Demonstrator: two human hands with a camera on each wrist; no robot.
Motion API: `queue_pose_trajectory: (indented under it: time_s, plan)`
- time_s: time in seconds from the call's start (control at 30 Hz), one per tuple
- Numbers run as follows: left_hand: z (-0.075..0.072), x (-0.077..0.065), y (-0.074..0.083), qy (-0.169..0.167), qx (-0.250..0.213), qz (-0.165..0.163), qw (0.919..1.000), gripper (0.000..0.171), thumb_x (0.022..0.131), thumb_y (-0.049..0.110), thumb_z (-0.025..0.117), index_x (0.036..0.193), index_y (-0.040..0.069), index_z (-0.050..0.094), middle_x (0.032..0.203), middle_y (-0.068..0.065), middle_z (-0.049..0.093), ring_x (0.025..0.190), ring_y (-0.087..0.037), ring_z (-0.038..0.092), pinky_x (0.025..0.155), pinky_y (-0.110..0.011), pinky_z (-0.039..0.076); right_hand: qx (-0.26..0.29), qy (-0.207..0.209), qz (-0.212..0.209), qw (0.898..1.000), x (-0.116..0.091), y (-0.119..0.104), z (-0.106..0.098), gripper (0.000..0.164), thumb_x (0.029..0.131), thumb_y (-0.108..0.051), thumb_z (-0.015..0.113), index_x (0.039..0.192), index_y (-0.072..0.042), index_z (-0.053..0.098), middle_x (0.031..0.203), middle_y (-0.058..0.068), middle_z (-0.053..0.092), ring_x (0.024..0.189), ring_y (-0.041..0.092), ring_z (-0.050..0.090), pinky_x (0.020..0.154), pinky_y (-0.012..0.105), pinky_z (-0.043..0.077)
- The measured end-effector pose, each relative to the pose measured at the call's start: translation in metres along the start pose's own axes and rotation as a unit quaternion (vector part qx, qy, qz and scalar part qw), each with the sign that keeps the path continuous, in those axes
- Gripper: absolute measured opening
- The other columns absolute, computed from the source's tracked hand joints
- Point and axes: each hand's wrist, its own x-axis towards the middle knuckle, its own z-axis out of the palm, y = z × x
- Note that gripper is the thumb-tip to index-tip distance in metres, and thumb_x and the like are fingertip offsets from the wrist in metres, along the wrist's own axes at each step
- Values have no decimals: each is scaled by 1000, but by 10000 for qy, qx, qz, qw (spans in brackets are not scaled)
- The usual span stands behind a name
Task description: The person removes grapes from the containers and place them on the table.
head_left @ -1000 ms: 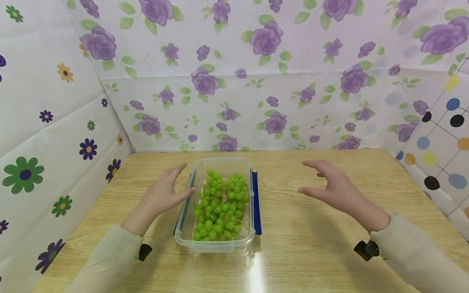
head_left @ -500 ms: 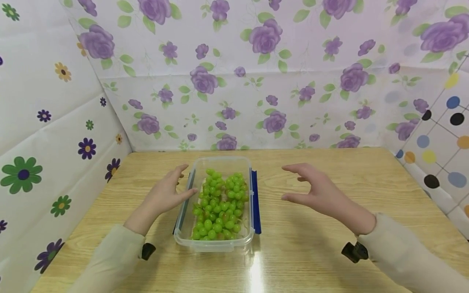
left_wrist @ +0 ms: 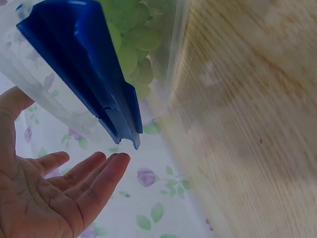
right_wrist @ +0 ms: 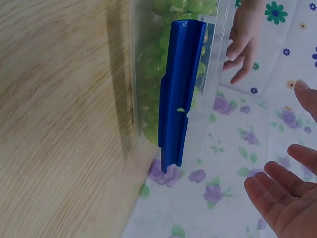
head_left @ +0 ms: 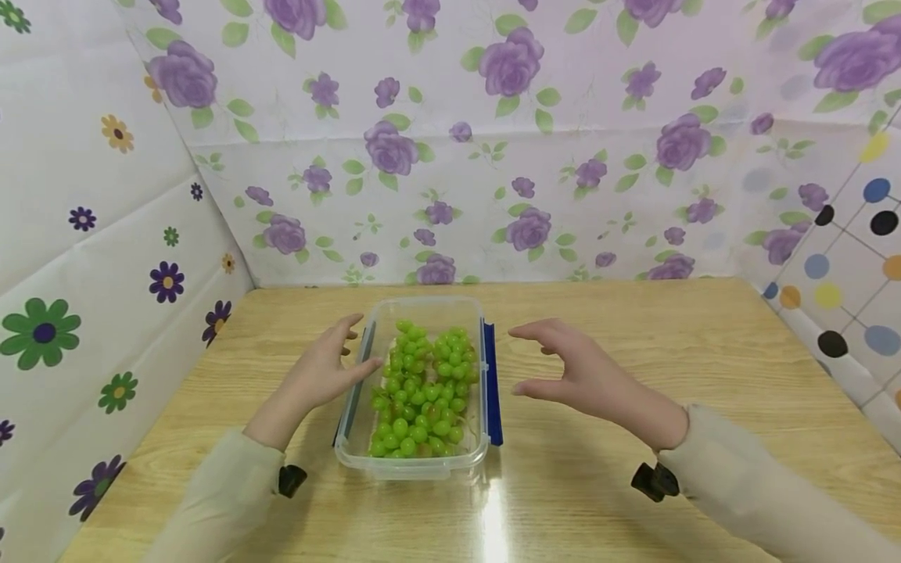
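A clear plastic food container [head_left: 411,463] without a lid on it stands on the table, left of the middle in the head view. Bunches of green grapes [head_left: 422,399] lie inside. Blue locking flaps hang along its long sides; the right flap [head_left: 491,383] shows best. My left hand [head_left: 320,367] is at the container's left side, thumb over the rim, fingers spread and relaxed. In the left wrist view its fingertips are just below the blue left flap [left_wrist: 89,59]. To the right, my right hand [head_left: 577,363] hovers apart from the right flap, thumb and fingers spread, holding nothing.
The wooden table [head_left: 612,313] extends beyond the container on both sides. A cloth with purple roses [head_left: 528,227] hangs behind it. Flower-print cloth [head_left: 91,258] borders the left, and dotted cloth [head_left: 838,289] the right.
My right hand has moved left, from well out over the table to near the container's right flap. My left hand has shifted slightly right at the rim. The container has stayed put.
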Motion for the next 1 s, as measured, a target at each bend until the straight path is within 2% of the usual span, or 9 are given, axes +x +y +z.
queue_pose_trajectory:
  time_s: [0.33,0.47,0.67,0.83,1.0]
  plan:
    - [5,3,1,-9,-338,-268,9991,78,94,42,58,149,2,22,134,-29,45,105,-41,57,83,-49,52,0,-41,-633,9980,15,-13,18,62,77,-20,80,131,-5,54,123,13,58,105,25,57,84,41,51]
    - [6,2,2,-45,-548,-430,9976,75,94,42,57,148,2,24,133,-29,47,103,-38,58,80,-46,53,-24,-38,-840,9965,20,-19,27,61,78,-20,80,130,-3,54,123,13,58,110,27,57,88,42,50]
    - [8,1,-1,-55,-658,-485,9966,71,94,40,57,145,0,29,128,-28,51,96,-34,61,75,-41,54,138,-391,-623,9972,24,-28,39,62,79,-26,78,132,-6,53,132,13,52,123,30,49,97,47,46]
    - [11,2,-4,-62,-791,-520,9955,68,94,39,58,143,-1,32,126,-28,52,98,-36,60,75,-42,54,185,-640,-426,9969,24,-30,44,63,81,-29,76,134,-8,50,134,12,50,124,31,49,98,48,45]
    - [11,2,-5,-110,-922,-651,9935,69,94,42,58,143,0,33,128,-29,51,104,-39,57,77,-43,54,194,-696,-454,9964,26,-31,49,62,82,-29,76,135,-7,51,133,12,52,120,29,52,96,45,47]
